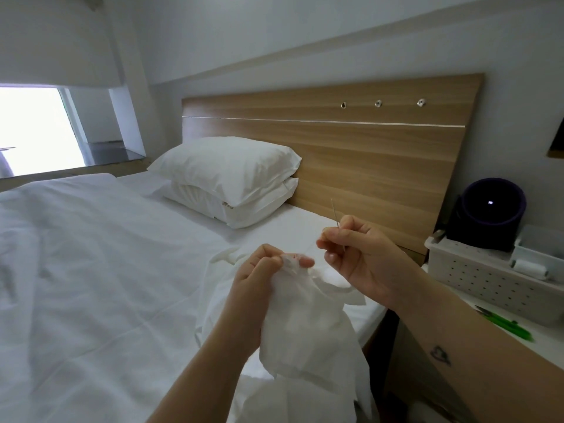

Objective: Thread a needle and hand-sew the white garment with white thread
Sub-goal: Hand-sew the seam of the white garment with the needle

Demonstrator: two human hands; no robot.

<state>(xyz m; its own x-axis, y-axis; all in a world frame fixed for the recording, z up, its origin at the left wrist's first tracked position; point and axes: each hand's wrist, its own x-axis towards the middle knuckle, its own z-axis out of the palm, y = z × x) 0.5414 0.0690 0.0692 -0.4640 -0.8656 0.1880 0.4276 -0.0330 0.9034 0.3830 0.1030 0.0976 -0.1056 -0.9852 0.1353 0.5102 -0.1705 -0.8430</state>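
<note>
Bedroom with pale walls, bright window at far left. Wide wooden headboard across the far side, two white pillows stacked against its left part. White bed over the left and middle, duvet rumpled.

Near middle, above the bed's right edge: left grip grasping a bunched fold of the white garment. Thumb and curled fingers closed on the cloth's top edge, one fingertip poking out on the right of the bunch. Rest of the garment hanging down from that hold toward the near edge, over the bedding.

Just right of it and a little farther: right grip grasping the needle, pinched between thumb and forefinger, other fingers curled. Needle nearly upright, leaning slightly left, upper end clear above the fingers against the headboard, lower end showing below the thumb. Held apart from the cloth. White thread hard to make out (too fine against all that white).

At right, white surface beside the bed. On its far part, a white perforated basket, with a spool of white thread lying at its right end. Dark round device at the basket's far side, one small light on its front. Nearer on the surface, a green-handled tool, too blurred to tell its kind.
</note>
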